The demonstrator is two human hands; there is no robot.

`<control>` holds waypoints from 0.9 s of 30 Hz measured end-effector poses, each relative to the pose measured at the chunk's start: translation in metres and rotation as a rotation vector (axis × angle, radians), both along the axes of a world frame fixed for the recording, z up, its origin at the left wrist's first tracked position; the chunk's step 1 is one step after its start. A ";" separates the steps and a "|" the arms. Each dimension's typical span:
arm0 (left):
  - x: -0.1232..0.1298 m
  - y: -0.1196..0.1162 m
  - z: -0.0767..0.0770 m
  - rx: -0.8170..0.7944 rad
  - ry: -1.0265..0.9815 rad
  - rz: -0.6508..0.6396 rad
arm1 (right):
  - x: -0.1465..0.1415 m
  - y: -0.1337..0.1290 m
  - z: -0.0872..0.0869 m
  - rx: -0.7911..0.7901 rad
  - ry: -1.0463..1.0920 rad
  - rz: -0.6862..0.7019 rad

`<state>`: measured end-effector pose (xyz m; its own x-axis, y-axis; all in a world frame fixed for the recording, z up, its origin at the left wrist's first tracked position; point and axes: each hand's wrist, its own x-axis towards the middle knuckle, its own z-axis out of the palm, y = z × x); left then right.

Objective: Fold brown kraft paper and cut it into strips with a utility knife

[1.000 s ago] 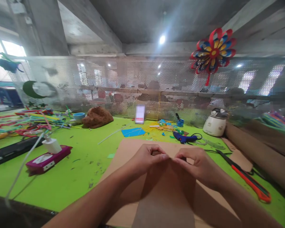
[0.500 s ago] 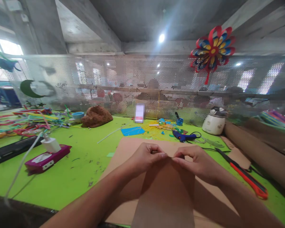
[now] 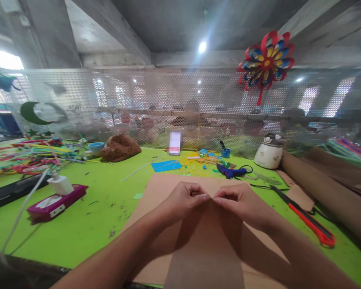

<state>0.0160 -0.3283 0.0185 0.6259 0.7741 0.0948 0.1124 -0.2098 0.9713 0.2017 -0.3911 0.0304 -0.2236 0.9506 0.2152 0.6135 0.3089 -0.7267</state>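
My left hand [image 3: 188, 198] and my right hand [image 3: 239, 200] meet over a light brown sheet [image 3: 159, 188] lying flat on the table. Thumb and forefinger of each hand are pinched together, the fingertips nearly touching. Between them they grip the far edge of a darker brown paper strip [image 3: 206, 257], which runs down towards me to the bottom of the view. Its edge is mostly covered by my fingers. Shadows of both hands and arms fall on the strip and the sheet.
On the green table [image 3: 108, 200] are a purple power strip [image 3: 57, 204], a blue glue gun [image 3: 231, 171] and a red-handled cutter [image 3: 313, 224]. A white jug [image 3: 269, 152] stands by a long brown roll [image 3: 321, 180]. Behind rises a perforated screen [image 3: 156, 88].
My right fingertips have moved left, closer to the left ones. The whole view has shifted slightly; both hands keep their pinch.
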 end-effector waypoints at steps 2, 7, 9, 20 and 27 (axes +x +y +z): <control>-0.001 0.000 0.000 -0.015 0.000 -0.005 | 0.000 0.000 -0.001 0.011 -0.001 -0.004; -0.003 0.000 0.002 -0.032 -0.001 -0.025 | -0.003 0.001 -0.003 0.084 -0.045 -0.032; -0.003 0.000 0.002 -0.037 0.000 -0.028 | -0.003 0.001 -0.002 0.094 -0.050 -0.032; -0.005 -0.001 0.010 -0.031 -0.033 0.038 | 0.009 0.008 -0.008 -0.065 0.316 -0.075; -0.010 0.008 0.008 -0.135 -0.107 0.071 | 0.007 0.008 -0.010 -0.117 0.470 -0.105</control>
<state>0.0061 -0.3205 0.0263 0.5616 0.8259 0.0499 0.0169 -0.0718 0.9973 0.2088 -0.3829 0.0205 -0.0301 0.9867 0.1600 0.2341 0.1626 -0.9585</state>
